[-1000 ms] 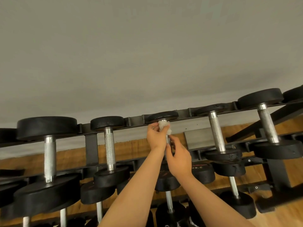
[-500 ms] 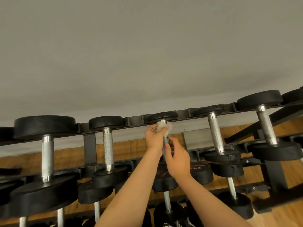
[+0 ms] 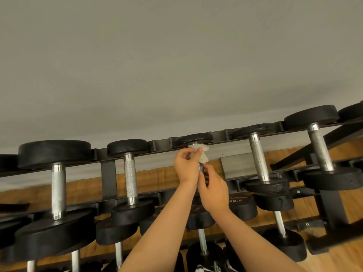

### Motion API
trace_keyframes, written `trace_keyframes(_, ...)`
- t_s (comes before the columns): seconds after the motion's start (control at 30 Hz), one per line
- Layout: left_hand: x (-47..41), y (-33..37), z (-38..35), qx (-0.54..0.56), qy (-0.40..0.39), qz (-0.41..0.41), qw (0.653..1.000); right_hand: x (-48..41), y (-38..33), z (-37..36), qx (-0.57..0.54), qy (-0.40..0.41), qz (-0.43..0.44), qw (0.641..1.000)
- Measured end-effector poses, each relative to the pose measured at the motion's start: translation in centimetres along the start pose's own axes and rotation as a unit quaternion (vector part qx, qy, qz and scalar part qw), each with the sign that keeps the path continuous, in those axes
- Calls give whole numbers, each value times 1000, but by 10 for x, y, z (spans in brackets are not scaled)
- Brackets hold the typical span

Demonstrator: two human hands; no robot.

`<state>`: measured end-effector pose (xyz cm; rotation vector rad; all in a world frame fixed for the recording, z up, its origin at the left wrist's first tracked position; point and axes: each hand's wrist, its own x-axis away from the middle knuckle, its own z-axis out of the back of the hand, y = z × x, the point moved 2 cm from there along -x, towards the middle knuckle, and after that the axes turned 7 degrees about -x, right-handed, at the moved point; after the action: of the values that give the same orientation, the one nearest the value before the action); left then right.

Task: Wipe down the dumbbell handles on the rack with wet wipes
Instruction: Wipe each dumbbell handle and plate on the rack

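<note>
On the top tier of the rack (image 3: 160, 147), farthest left, lies a big dumbbell (image 3: 55, 154) with a smooth steel bar. Just beside it is a smaller knurled dumbbell (image 3: 130, 179), its black heads resting on the two rails.

Next comes the middle dumbbell (image 3: 194, 138), the one I am working on. My left hand (image 3: 185, 167) is up at the far end of its handle (image 3: 199, 168), fingers and thumb pinching a crumpled white wet wipe (image 3: 200, 153) round the bar just under the far head. My right hand (image 3: 215, 191) is lower on the same handle, curled about it, with the thumb lying along the steel. Under my forearms, more dumbbells sit on the lower tier (image 3: 204, 252).

Right of my hands, a grey metal plate (image 3: 235, 165) shows behind the rack. Beyond that are a fourth dumbbell (image 3: 258, 160) and a fifth dumbbell (image 3: 320, 152), and neither hand touches them.
</note>
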<state>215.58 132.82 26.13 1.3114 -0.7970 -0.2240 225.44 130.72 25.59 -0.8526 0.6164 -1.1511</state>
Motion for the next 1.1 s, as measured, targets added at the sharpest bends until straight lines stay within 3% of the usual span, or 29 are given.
trace_keyframes(0.17, -12, 7, -11, -20, 29, 73, 997, 1, 0, 0, -14, 6, 3, 1000)
trace_keyframes(0.4, -7, 0, -5, 7, 86, 41, 995, 0, -1, -1, -12, 2, 1, 1000)
trace_keyframes(0.57, -8, -1, -8, 1, -12, 94, 995, 1, -2, 2, -13, 0, 2, 1000)
trace_keyframes(0.77, -9, -2, 3, -42, 66, 43, 996, 1, -1, 2, 9, 2, 7, 1000)
trace_keyframes(0.9, -15, 5, -2, -57, -7, 68, 996, 0, 0, 0, 6, 3, 10, 1000)
trace_keyframes(1.03, -17, -1, 11, -86, 33, 28, 995, 1, -2, 1, 2, -1, 6, 1000)
trace_keyframes(1.1, -15, -2, 12, -90, 15, 15, 996, 1, -2, 0, 2, -2, 7, 1000)
